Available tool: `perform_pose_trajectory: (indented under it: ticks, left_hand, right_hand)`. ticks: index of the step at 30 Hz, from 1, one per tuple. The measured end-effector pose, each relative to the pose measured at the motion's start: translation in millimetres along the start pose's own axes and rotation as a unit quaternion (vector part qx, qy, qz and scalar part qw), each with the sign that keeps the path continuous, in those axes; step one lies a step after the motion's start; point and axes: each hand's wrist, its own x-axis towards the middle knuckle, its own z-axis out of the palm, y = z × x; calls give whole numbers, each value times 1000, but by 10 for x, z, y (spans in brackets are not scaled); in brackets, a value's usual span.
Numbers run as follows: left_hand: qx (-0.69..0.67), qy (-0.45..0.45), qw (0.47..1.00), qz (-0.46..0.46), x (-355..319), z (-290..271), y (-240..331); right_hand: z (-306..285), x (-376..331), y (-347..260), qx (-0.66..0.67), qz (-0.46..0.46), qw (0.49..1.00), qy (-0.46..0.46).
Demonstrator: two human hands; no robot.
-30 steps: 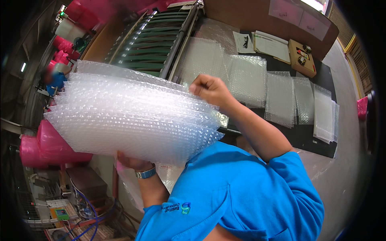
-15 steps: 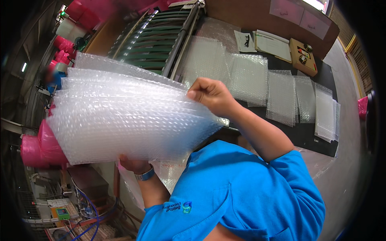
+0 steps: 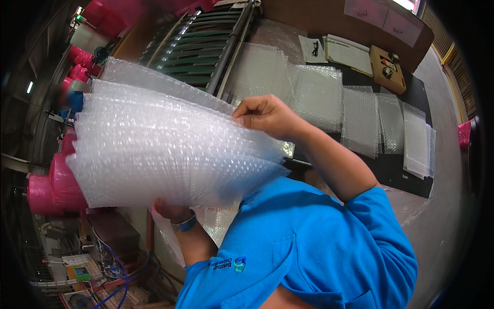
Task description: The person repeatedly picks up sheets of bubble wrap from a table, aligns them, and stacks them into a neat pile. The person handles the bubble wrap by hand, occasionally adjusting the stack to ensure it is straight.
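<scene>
A thick fanned stack of clear bubble-wrap bags [image 3: 170, 149] spreads out in front of me. My left hand [image 3: 171, 210] grips its lower edge from below; most of the fingers are hidden behind the sheets. At the upper right corner, my right hand [image 3: 265, 116] pinches the edge of the top sheet between thumb and forefinger. That sheet [image 3: 154, 80] stands a little apart from those under it. On the dark table to the right lie several flat piles of bubble-wrap bags [image 3: 319, 95].
Green-slatted machine rollers [image 3: 206, 49] stand beyond the stack. At the table's back are a clipboard with papers [image 3: 349, 54], a cardboard tray of small items [image 3: 387, 72] and a brown board [image 3: 334, 15]. Pink film rolls [image 3: 49, 190] and a cluttered bench [image 3: 82, 273] are to the left.
The top sheet has lifted and separated further from the stack, and the fan has shifted slightly. My right hand has moved slightly left and up; the left keeps its hold.
</scene>
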Motion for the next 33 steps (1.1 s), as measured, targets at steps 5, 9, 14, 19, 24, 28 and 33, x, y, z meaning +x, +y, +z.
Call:
perform_pose_trajectory:
  ticks: [5,9,14,19,24,28,33]
  left_hand:
    - [40,51,998,-8,2,287,-5]
    - [57,69,996,-16,-11,328,16]
    - [38,46,998,-25,-7,297,-82]
    - [-34,21,999,24,38,519,-23]
    - [-141,-13,990,12,66,575,11]
    - [-178,-23,984,-8,79,552,-19]
    - [-118,-20,993,-7,57,455,-40]
  right_hand:
    - [-10,-20,62,287,33,941,179]
    - [-69,-7,2,100,15,983,150]
    - [-7,37,160,-12,-30,990,135]
    - [-108,23,61,48,57,975,210]
    - [-76,21,16,-85,-23,993,84]
    - [59,-30,40,42,-29,982,183]
    - [-210,48,2,50,-22,977,205]
